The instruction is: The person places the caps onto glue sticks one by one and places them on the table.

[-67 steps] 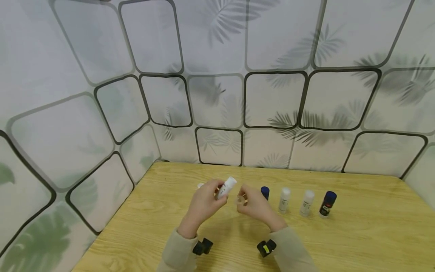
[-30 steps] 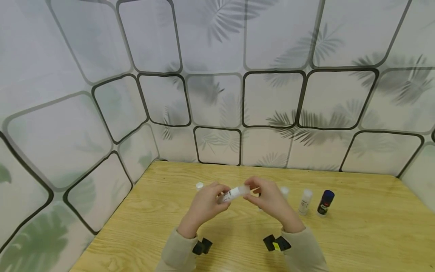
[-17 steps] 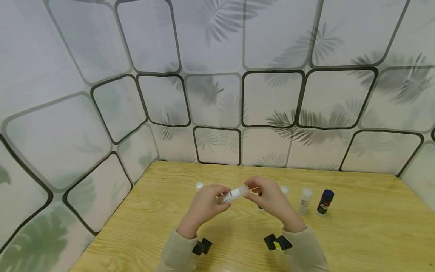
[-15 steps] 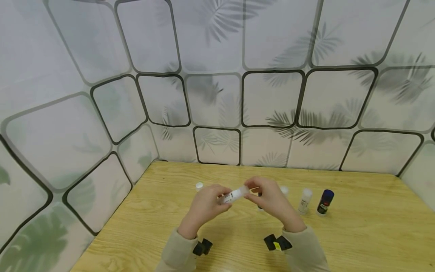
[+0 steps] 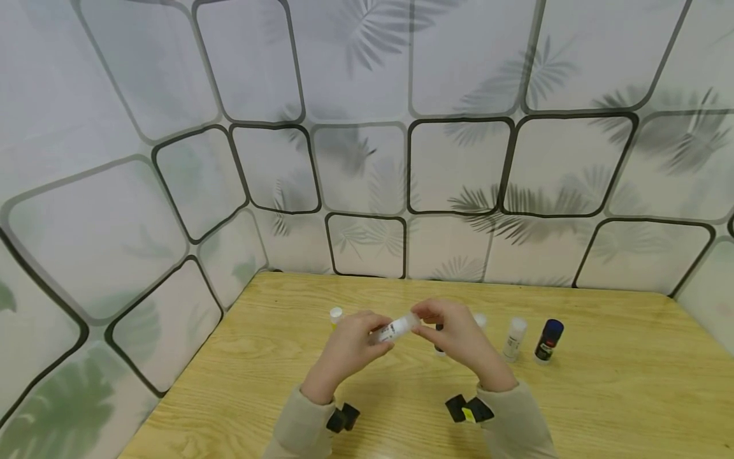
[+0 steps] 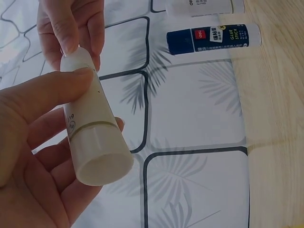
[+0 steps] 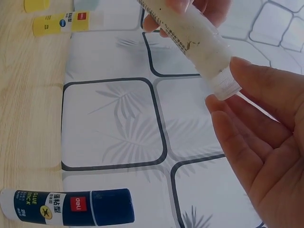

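A white glue stick (image 5: 394, 329) is held tilted above the table, its label facing up in the head view. My left hand (image 5: 346, 347) grips its barrel, thumb lying along the side in the left wrist view. At the other end, my right hand (image 5: 453, 331) pinches the narrow ribbed end (image 7: 227, 86) between thumb and fingers. The wider end (image 6: 103, 164) points toward the left wrist camera. Behind the right hand, a dark blue glue stick (image 7: 66, 207) is mostly hidden in the head view.
On the wooden table (image 5: 275, 382), a white glue stick (image 5: 514, 339) and a blue-capped one (image 5: 548, 341) stand at right. Another white top (image 5: 480, 320) shows behind my right hand. Beyond my left hand is a yellow glue stick (image 7: 61, 23). A patterned curtain (image 5: 367, 242) borders the table's back.
Since the oldest frame, my right hand has come to the glue stick's end and pinched it, and the stick has tipped toward level. In the last half second, the hands barely move.
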Tool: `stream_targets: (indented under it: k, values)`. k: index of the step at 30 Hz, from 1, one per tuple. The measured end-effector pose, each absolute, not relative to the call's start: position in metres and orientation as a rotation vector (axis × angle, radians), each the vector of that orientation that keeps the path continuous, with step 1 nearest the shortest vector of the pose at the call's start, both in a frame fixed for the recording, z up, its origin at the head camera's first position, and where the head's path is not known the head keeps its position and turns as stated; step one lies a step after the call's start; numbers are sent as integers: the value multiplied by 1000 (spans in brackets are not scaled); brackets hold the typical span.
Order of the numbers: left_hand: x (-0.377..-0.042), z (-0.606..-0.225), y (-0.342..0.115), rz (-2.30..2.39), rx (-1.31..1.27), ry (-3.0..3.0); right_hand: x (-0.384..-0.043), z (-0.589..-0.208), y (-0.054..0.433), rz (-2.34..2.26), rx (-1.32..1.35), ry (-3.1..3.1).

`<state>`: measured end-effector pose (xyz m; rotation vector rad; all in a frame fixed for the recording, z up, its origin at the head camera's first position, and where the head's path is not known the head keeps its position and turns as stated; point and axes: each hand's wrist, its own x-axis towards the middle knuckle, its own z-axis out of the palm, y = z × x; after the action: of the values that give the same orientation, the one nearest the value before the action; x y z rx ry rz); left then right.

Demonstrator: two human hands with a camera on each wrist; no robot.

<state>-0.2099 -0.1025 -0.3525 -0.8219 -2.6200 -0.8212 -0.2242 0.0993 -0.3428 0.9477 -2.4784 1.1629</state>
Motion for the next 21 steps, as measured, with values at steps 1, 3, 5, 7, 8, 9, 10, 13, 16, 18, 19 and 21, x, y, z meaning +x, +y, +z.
stream_targets:
  k: [1,3,5,7,8,9,10,13,16,18,19,21]
  values:
    - [-210,-353,-102,-829,-824,-2618,-224,-343,99,1164,950,-2479]
    - [-210,-352,-102,-848,-835,-2611,-224,-342,99,1165,955,-2482]
    - [-209,-352,-101,-856,-839,-2608,-223,-342,99,1160,958,-2483]
    - [-209,-352,-101,-863,-845,-2603,-223,-342,99,1156,957,-2482]
    - [-208,-352,-101,-863,-850,-2599,-223,-342,99,1157,955,-2480]
    - [-208,-352,-101,-857,-857,-2591,-223,-342,99,1160,954,-2477]
    - [-208,-352,-101,-853,-861,-2582,-222,-342,100,1167,953,-2473]
    - [-207,-351,-100,-839,-880,-2551,-222,-342,100,1199,949,-2462]
    - [-205,-351,-99,-827,-886,-2528,-221,-342,101,1236,953,-2451]
    - [-204,-351,-99,-826,-893,-2519,-221,-342,101,1264,958,-2441]
    - [-204,-350,-98,-827,-896,-2515,-221,-342,101,1277,963,-2435]
    - [-203,-350,-98,-825,-901,-2505,-222,-342,102,1295,970,-2427]
